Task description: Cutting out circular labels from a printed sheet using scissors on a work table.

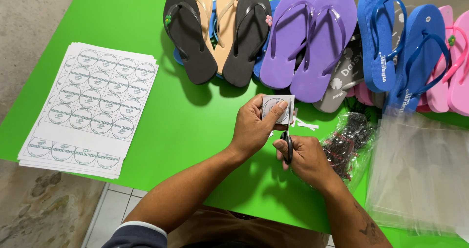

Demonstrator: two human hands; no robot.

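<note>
At the left of the bright green table (pixel 195 126) lies a stack of white paper sheets printed with rows of round labels (pixel 90 106), well apart from the hands. Near the middle, the left hand (pixel 254 128) is closed on a small square piece of white paper bearing one round label (pixel 274 106), thumb on top and fingers beneath. Just beside and below it, the right hand (pixel 305 155) grips a pair of black-handled scissors (pixel 287 143), their blades pointing up to the paper's lower edge. Thin white paper offcuts (pixel 307 124) lie just right of the paper. Further right sit a clear bag of dark small parts (pixel 349 143) and a pile of clear plastic bags (pixel 420 170). Along the far edge runs a row of foam flip-flops, black, tan, purple, blue and pink (pixel 312 38).
</note>
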